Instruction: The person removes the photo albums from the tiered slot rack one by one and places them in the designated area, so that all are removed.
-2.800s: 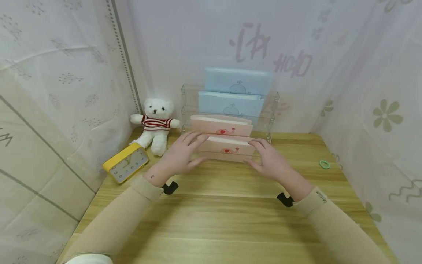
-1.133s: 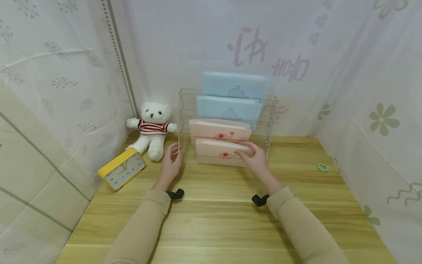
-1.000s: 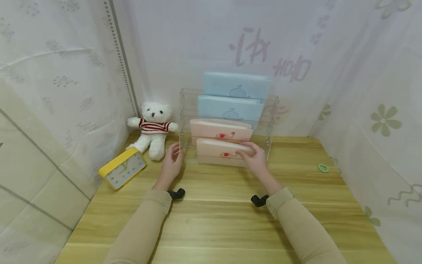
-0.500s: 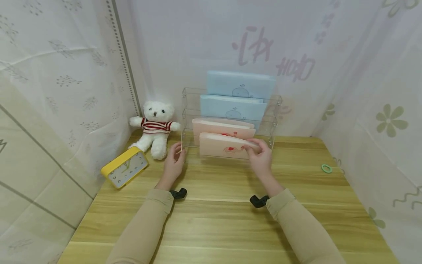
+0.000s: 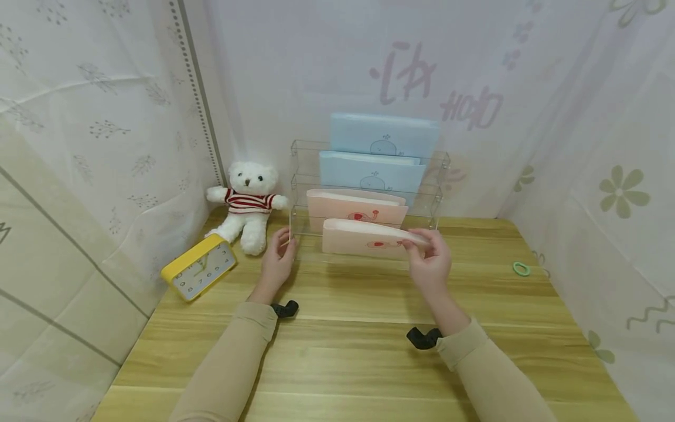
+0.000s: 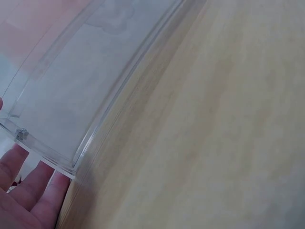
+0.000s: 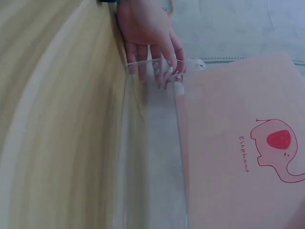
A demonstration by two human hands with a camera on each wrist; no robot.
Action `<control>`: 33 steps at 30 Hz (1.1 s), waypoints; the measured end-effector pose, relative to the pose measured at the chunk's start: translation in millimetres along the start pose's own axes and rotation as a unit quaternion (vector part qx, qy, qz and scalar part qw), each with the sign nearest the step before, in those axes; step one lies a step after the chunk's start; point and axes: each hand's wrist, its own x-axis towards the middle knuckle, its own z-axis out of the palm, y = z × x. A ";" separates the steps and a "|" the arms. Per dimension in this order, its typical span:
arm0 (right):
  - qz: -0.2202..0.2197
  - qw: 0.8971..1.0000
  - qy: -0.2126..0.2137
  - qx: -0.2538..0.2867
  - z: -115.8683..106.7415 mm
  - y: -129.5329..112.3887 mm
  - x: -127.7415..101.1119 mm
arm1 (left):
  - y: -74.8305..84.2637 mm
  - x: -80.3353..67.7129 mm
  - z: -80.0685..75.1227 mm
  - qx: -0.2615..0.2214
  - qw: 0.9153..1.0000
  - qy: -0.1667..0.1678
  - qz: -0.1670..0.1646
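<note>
The right hand (image 5: 429, 266) is pinching the top right edge of a pink notebook (image 5: 369, 240), thumb and fingers curled around the edge. The notebook, printed with a small red elephant, is stretching away to the left of this grip, tilted forward and raised out of the front slot of a clear acrylic rack (image 5: 437, 176). In the right wrist view the notebook's cover (image 7: 238, 157) is filling the frame just beside the rack's clear front wall (image 7: 157, 157).

Across the notebook from the grip, the left hand (image 5: 278, 264) is resting against the rack's front left corner with straight fingers, holding nothing; the left wrist view is showing fingertips (image 6: 33, 191) touching that clear corner (image 6: 66, 167).

Just behind the held notebook, a second pink notebook (image 5: 355, 208) is standing upright in the next slot. Farther back and higher, two blue notebooks (image 5: 377, 152) are standing in the rear slots.

Beyond the left hand, a white teddy bear (image 5: 248, 202) in a striped shirt is sitting against the curtain, and a yellow clock (image 5: 200, 266) is lying tilted in front of it. Well off to the far side of the grip, a green ring (image 5: 521, 268) is lying on the wooden table (image 5: 343, 351). Nothing is lying between the grip and the near edge of the table.
</note>
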 end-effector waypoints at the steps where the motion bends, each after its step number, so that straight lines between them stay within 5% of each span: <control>1: 0.008 1.000 -0.004 -0.002 -1.8 0.1 -3.4 | -0.6 0.2 0.2 0.000 1.000 0.000 -0.001; 9: 0.085 0.994 -0.052 -0.052 -12.7 2.9 -26.9 | -5.3 1.7 1.7 -0.001 1.000 0.004 -0.009; 13: 0.148 0.982 -0.094 -0.065 -14.1 1.2 -34.2 | -5.7 1.8 2.2 -0.005 1.000 0.008 -0.009; 17: 0.192 0.971 -0.127 -0.070 -12.7 3.7 -38.5 | -22.8 9.0 4.0 0.002 1.000 0.011 -0.010; 21: 0.201 0.962 -0.159 -0.095 -12.5 6.6 -38.5 | -42.8 15.7 4.3 0.009 1.000 0.015 0.000; 33: 0.183 0.941 -0.262 -0.113 -24.6 27.6 -29.0 | -46.6 14.9 1.4 0.021 0.999 0.012 0.022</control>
